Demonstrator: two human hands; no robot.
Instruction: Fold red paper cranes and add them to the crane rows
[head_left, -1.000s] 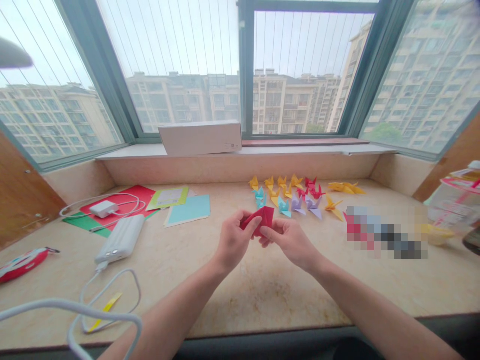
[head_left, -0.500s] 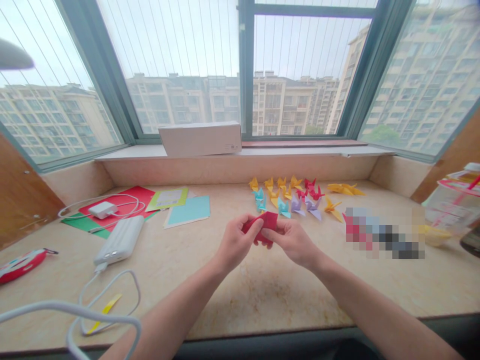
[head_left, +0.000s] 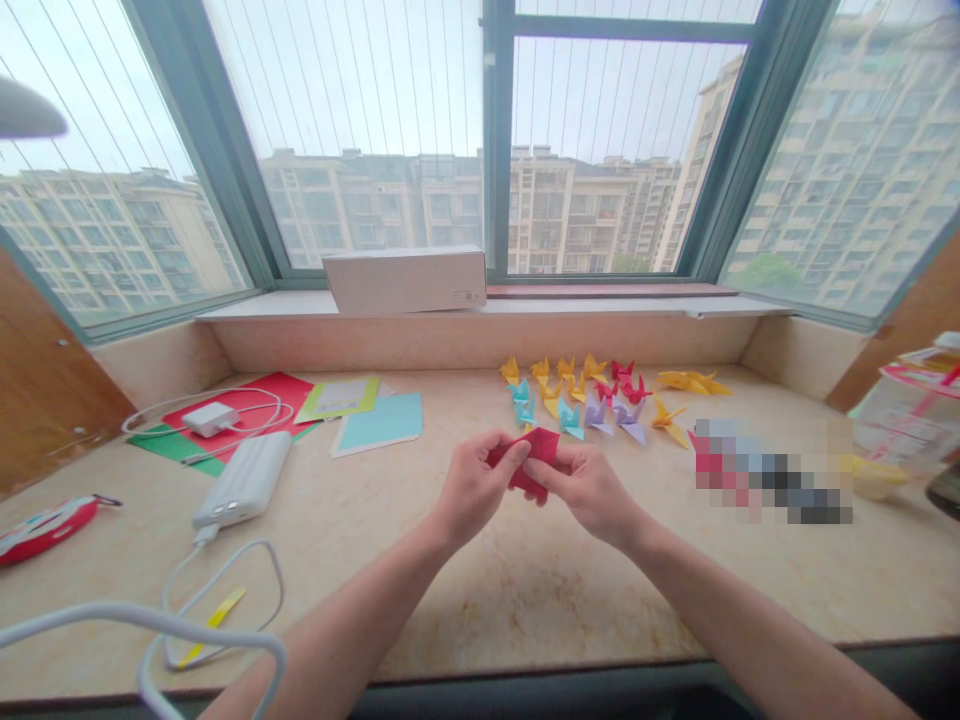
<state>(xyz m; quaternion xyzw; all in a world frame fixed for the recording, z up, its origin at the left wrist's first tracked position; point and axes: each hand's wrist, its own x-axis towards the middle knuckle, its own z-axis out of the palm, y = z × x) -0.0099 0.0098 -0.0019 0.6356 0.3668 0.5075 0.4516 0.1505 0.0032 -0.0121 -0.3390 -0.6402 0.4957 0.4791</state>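
Note:
A small folded piece of red origami paper (head_left: 543, 447) is held up above the tabletop, its upper edge dipping in the middle. My left hand (head_left: 474, 485) pinches its left side, thumb on the near face. From the right, my right hand (head_left: 587, 487) grips it with thumb and fingers. Both thumbs almost meet at the centre, and the fingers hide much of the lower folds. Just beyond my hands stand several folded paper cranes in rows, among them a yellow crane (head_left: 595, 369), a blue crane (head_left: 570, 420), a purple crane (head_left: 628, 421) and a red crane (head_left: 634, 390).
On the left lie blue paper sheets (head_left: 382, 415), a red sheet (head_left: 259, 392), a white power bank (head_left: 244, 480) with a cable, and a red pouch (head_left: 49, 530). A white box (head_left: 405, 282) sits on the sill. At right stands a clear plastic cup (head_left: 900, 415).
The red paper's top edge now shows a deeper dip between its two sides. Both hands keep their grip in nearly the same place, and the view has shifted slightly.

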